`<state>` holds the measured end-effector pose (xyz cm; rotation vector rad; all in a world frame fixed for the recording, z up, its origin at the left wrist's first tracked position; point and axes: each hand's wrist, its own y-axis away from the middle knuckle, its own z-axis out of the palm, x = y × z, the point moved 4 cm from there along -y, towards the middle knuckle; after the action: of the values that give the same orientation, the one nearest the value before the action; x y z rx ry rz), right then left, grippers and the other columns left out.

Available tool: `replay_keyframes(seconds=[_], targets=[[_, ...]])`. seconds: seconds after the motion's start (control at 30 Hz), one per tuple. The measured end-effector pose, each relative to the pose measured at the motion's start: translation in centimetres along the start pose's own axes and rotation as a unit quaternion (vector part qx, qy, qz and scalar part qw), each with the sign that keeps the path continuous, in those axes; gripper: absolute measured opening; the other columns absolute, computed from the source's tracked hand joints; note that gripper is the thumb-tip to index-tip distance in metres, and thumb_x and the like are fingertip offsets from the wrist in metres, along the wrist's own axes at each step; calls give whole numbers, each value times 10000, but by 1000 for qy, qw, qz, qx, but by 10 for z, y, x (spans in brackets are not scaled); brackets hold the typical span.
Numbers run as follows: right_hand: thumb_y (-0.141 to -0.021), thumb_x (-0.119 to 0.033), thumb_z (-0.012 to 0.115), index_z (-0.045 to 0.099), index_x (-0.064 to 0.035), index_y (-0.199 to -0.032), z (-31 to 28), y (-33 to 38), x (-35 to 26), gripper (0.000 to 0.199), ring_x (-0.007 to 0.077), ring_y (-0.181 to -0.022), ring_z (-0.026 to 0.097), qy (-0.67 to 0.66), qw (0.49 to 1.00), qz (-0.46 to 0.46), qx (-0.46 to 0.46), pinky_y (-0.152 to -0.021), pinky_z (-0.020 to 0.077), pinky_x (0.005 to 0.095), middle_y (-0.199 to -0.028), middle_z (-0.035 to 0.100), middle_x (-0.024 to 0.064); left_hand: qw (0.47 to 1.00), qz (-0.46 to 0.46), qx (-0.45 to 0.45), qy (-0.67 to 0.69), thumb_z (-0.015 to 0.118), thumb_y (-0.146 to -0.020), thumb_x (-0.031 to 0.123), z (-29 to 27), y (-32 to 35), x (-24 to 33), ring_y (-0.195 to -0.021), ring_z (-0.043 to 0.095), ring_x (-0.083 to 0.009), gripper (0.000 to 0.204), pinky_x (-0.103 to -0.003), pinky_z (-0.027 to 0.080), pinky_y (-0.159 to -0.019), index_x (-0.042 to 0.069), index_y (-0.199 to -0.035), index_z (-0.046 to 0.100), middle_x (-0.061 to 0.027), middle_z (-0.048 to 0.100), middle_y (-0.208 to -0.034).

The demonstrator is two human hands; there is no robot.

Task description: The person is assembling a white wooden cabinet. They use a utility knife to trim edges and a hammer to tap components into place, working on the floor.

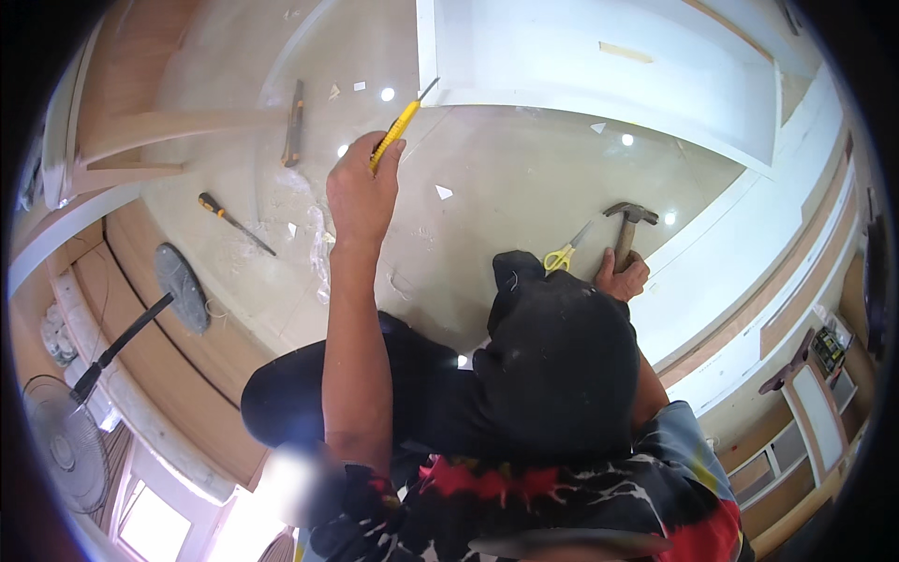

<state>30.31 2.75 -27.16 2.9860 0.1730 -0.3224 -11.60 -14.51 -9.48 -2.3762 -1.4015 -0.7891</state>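
Yellow-handled tool (397, 136) slants upward in the left hand (363, 192), its fingers wrapped around the ribbed grip. A thin dark shaft extends from the handle to the near-left corner of a white open box frame (524, 56); whether the tip touches it, I cannot tell. The frame is shallow and straight-sided, with smooth, flat panels, and a bare tan strip (626, 52) shows inside it.

The right hand (622, 279) has its fingers closed around the wooden handle of a hammer (628, 225), close below the dull, dark metal claw head. Just beside it, scissors (560, 256) with yellow loops and pale metal blades lie on the glossy beige floor (449, 253). Farther left are crinkled clear plastic (318, 253) and a black-and-orange screwdriver (225, 216) with a slender straight shaft.
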Motion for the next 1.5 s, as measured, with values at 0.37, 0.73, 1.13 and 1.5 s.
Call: replay_keyframes(seconds=[0.37,0.73,1.13,1.5], targets=[[-855,-164,701,621,-40,-1120,-111,-46,-239,304,351,-971,606,-160,829,-535,-26,-868,480,424,-1045,626,150,952,-61,160,255,686,-911,277,-35,-17,-22,-694,663,-196,353,-317,501,-668,-52,-1038,686,-108,684,-796],[-928,-262,619,637,-48,-1233,-67,-71,-388,374,315,-1021,645,-75,823,-515,-227,-904,506,408,-1166,646,166,982,66,90,151,711,-896,302,-18,-43,2,-616,615,-175,328,-317,483,-610,8,-1042,720,-109,680,-753],[-903,-110,637,671,-55,-1156,-33,-64,-372,261,318,-1005,671,-226,791,-536,-191,-881,534,424,-1121,684,187,991,-2,36,126,703,-907,276,3,-13,-21,-628,568,-186,288,-317,468,-612,28,-1052,711,-100,664,-752],[-887,-93,622,703,1,-1053,-50,-78,-377,207,297,-910,690,-348,795,-418,-268,-842,535,366,-1000,716,172,992,74,41,90,703,-895,215,20,-2,-22,-667,624,-282,182,-367,491,-609,51,-976,700,-115,678,-809]])
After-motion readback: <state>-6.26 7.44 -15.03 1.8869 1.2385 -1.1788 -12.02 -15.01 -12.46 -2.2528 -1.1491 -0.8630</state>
